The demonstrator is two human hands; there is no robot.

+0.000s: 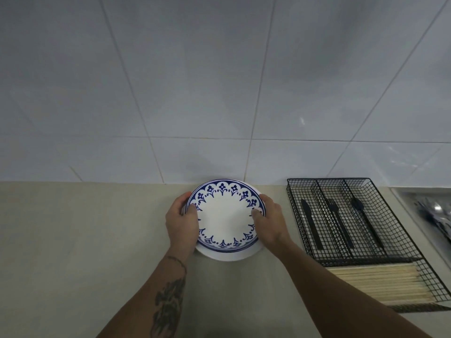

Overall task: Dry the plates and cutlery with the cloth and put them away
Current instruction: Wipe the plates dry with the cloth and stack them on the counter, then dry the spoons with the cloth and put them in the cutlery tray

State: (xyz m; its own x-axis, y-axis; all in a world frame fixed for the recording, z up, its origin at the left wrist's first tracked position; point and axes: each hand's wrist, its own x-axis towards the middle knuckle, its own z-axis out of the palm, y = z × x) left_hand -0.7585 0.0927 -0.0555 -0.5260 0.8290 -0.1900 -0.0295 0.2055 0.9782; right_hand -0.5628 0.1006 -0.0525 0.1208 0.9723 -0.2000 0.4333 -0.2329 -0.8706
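A white plate with a blue floral border (225, 217) lies on top of a larger plain white plate (227, 256) on the beige counter, close to the wall. My left hand (181, 220) grips the patterned plate's left rim, thumb on the top face. My right hand (268, 222) grips its right rim the same way. A black wire cutlery tray (366, 258) stands to the right, holding a black knife (311, 222), a black fork (338, 220) and a black spoon (363, 218) in separate compartments. No cloth is in view.
Pale wooden chopsticks (380, 281) fill the tray's front compartment. A metal sink or drainer edge (405, 203) with dark wet items (436, 218) sits at the far right. A white tiled wall (219, 93) rises behind the counter (85, 240).
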